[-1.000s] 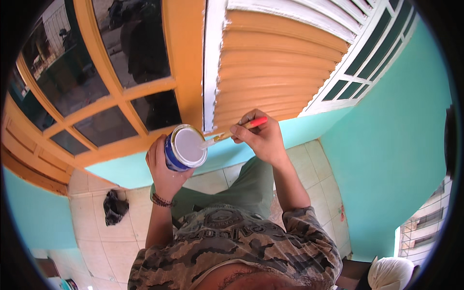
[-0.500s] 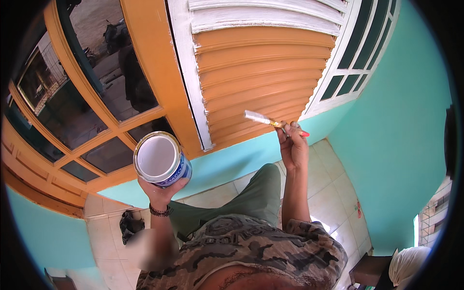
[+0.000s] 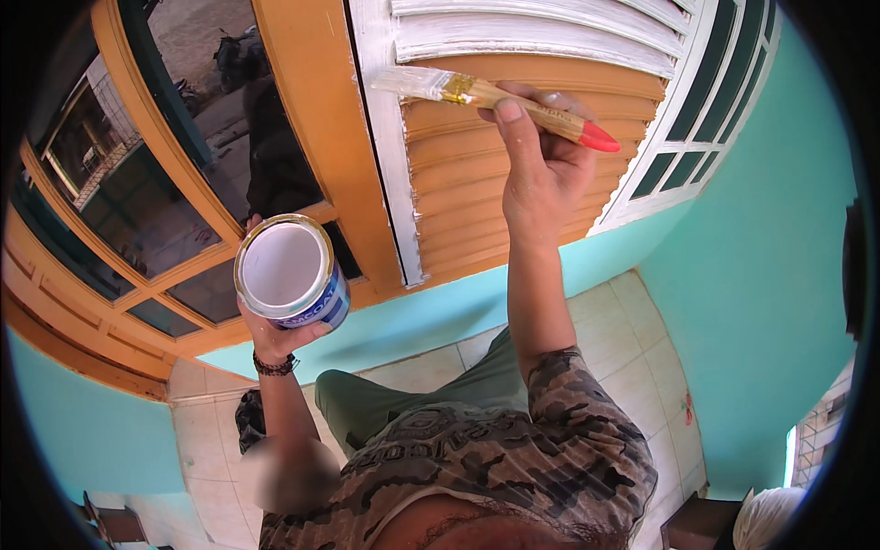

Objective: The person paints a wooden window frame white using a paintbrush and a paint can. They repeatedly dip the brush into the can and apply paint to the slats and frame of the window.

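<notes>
My left hand [image 3: 272,337] is wrapped round the base of a paint can [image 3: 316,305], which is tilted so that its whitish inside shows. A dark bracelet circles that wrist. In my right hand [image 3: 548,151] is a paintbrush [image 3: 541,114] with a wooden handle and a red tip. Its white-coated bristles point left, at the white side strip of the louvred shutter [image 3: 513,174]; whether they touch it I cannot tell. The shutter's upper slats [image 3: 541,35] are white, while the lower ones are orange-brown.
Left of the shutter stands an orange-framed glass window [image 3: 197,197]. A white-framed window [image 3: 701,101] is on the right, beside a turquoise wall [image 3: 752,293]. A black bag [image 3: 249,420] lies on the tiled floor [image 3: 206,449]. A white bundle [image 3: 768,521] is at lower right.
My right hand has moved up and forward, carrying the paintbrush from the lower slats to the upper left of the shutter. The paint can has shifted slightly left and up with my left hand.
</notes>
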`<state>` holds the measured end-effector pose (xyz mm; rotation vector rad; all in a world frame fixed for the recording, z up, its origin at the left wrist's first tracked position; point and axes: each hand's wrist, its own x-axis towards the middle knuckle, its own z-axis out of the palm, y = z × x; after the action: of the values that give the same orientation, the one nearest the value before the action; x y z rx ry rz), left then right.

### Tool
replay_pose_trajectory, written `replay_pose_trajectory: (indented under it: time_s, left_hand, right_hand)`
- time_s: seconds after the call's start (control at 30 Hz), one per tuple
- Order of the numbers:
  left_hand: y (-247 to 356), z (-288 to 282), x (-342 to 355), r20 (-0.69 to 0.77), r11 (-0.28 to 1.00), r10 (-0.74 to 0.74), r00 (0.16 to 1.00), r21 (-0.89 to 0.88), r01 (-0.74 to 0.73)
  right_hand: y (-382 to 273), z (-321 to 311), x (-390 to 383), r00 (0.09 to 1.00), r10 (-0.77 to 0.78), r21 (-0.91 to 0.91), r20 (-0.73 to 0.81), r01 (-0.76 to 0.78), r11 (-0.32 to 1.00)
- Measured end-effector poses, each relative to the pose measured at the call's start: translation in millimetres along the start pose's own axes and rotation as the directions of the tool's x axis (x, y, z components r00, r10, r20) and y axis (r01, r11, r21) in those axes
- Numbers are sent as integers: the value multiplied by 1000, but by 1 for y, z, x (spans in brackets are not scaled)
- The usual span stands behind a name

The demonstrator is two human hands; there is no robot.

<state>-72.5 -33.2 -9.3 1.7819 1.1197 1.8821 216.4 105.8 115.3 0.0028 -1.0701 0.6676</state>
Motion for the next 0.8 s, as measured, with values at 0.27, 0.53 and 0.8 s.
replay_pose_trajectory:
  time_s: [0.27, 0.53, 0.8]
  left_hand:
    - [-9, 0, 3, 2, 999, 41, 999, 15, -41]
    - [-22, -11, -4, 26, 997, -64, 998, 51, 63]
    - [-33, -11, -4, -26, 998, 56, 998, -28, -57]
  right_hand:
    - [5, -17, 15, 971, -210, -252, -115, 176, 951]
    - [22, -11, 12, 945, -324, -316, -30, 299, 901]
    - [20, 1, 0, 950, -298, -427, 94, 309, 850]
